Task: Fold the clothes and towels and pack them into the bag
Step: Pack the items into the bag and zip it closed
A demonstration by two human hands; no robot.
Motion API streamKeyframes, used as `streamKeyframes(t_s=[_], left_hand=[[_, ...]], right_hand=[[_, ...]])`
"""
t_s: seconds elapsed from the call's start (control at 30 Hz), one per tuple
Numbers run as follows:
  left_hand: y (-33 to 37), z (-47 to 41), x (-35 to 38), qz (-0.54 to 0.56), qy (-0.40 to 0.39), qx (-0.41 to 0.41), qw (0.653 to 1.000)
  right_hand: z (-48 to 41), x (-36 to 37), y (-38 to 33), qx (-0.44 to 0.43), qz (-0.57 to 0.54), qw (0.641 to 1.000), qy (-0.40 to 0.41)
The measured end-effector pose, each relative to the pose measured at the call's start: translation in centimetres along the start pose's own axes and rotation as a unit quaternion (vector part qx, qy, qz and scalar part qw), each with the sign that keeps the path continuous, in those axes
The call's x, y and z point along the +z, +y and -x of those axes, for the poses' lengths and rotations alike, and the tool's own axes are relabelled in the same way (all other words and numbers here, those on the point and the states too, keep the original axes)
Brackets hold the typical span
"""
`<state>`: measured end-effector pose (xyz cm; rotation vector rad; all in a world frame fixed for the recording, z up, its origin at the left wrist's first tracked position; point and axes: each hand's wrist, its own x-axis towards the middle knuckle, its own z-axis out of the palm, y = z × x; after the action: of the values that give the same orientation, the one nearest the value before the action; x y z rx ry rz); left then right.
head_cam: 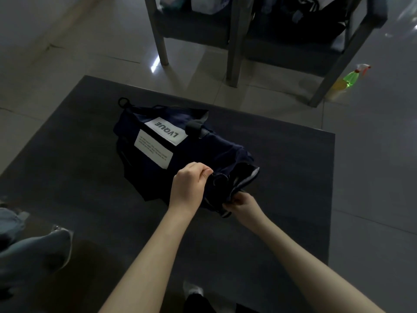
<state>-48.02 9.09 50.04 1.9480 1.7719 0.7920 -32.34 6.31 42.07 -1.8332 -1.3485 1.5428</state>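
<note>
A dark navy bag with two white labels lies flat in the middle of a dark low table. Its open end points toward me, showing a lighter inner edge. My left hand pinches the upper rim of that opening. My right hand grips the lower rim at the near corner. No loose clothes or towels lie on the table.
Two chairs stand on the tiled floor beyond the table, with heaped fabric and bags on their seats. A green spray bottle lies on the floor at the right. Grey shoes are at the left edge.
</note>
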Motion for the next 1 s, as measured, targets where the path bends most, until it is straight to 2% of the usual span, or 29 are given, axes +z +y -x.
streamKeyframes(t_s=[0.23,0.33,0.5,0.63,0.83,0.93,1.0], left_hand=[[-2.1,1.5,-1.3,0.050,-0.008,0.021,0.998],[-3.7,2.6,-2.0,0.066,-0.015,0.040,0.997],[-6.3,5.9,-1.6,0.069,-0.029,0.024,0.997],[-7.5,8.6,0.8,-0.017,0.032,0.045,0.998],[-7.5,10.0,5.4,-0.168,0.112,0.046,0.978],[-8.2,9.8,7.1,-0.222,0.132,0.048,0.965],[-8.8,9.6,7.5,-0.230,0.154,0.055,0.959]], right_hand=[[2.3,4.9,-0.5,-0.004,0.055,0.998,0.008],[2.7,6.8,-0.4,-0.028,0.039,0.999,0.012],[2.2,8.0,0.6,-0.060,-0.027,0.997,0.030],[2.6,7.0,2.3,-0.157,-0.043,0.985,0.061],[1.0,4.0,5.1,-0.268,-0.051,0.948,0.166],[-1.0,2.3,5.8,-0.325,0.008,0.914,0.243],[-2.6,1.0,6.1,-0.320,0.048,0.898,0.299]])
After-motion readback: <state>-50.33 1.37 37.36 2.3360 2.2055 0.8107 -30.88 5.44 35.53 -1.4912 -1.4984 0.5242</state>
